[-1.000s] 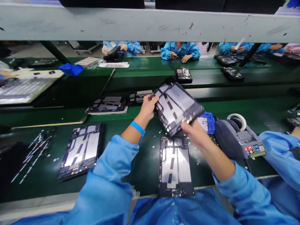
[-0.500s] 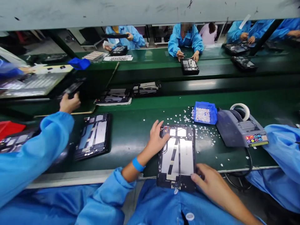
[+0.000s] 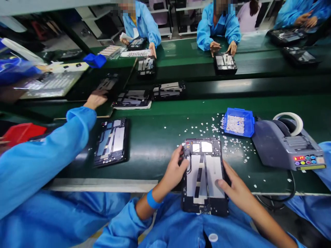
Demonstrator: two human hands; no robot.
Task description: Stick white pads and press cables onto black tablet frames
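Note:
An opened tablet (image 3: 210,175), its silver battery plates and black ribbon cables facing up, lies over the near edge of the bench in front of my body. My left hand (image 3: 176,169), with a blue band at the wrist, grips its upper left edge, thumb on top. Along the right edge my right hand (image 3: 234,186) holds it too, with the thumb over the battery plate and the fingers partly hidden beneath. Just beyond the tablet, small white paper bits (image 3: 214,128) are scattered on the green bench.
A blue bin (image 3: 239,122) of white bits stands beside a grey tape dispenser (image 3: 287,144) at right. Another opened tablet (image 3: 111,142) lies at left, near a co-worker's outstretched arm (image 3: 74,129). More tablets (image 3: 169,90) rest on the dark middle strip. Co-workers sit opposite.
My right hand has moved up the tablet's right edge to grip it. At left, the co-worker's hand has reached farther out with a tablet. Another tablet now stands before a person opposite.

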